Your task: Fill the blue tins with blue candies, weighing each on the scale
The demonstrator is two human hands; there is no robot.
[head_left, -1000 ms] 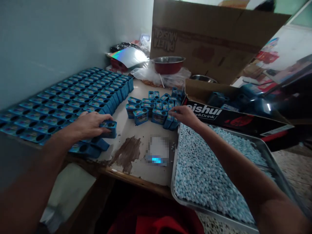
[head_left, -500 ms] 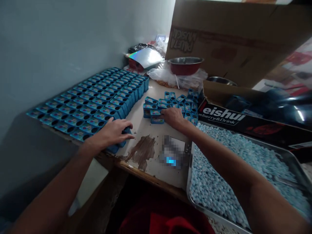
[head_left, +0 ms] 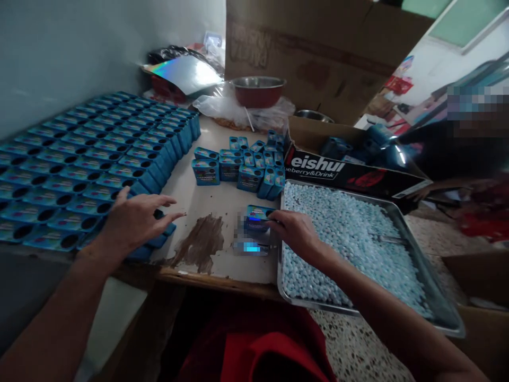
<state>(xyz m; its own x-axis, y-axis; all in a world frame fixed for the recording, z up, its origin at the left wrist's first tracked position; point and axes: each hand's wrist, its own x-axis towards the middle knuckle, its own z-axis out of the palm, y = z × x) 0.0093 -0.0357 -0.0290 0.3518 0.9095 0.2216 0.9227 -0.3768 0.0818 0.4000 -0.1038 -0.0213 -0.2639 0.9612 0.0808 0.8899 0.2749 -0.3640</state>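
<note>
My right hand [head_left: 296,231] pinches the right end of a small blue printed box [head_left: 256,214], above the table and close to a blurred-out patch. Over the near right corner of a large block of blue boxes [head_left: 93,143], my left hand [head_left: 133,223] has its fingers spread. Its thumb and forefinger are apart with nothing between them. These boxes stand in tight rows, each showing a dark round opening on top. A looser cluster of blue boxes [head_left: 248,172] stands upright in the middle of the table.
A metal tray [head_left: 280,281] full of pale blue pellets [head_left: 338,244] lies at the right, with a scoop-like metal piece in it. Behind it, a black carton [head_left: 318,164] holds more blue boxes. A red bowl [head_left: 258,93] stands farther back. Another person is at the far right.
My right hand has drawn one blue box out of the cluster toward me. My left hand stays by the block with its fingers spread. The view has turned to the right.
</note>
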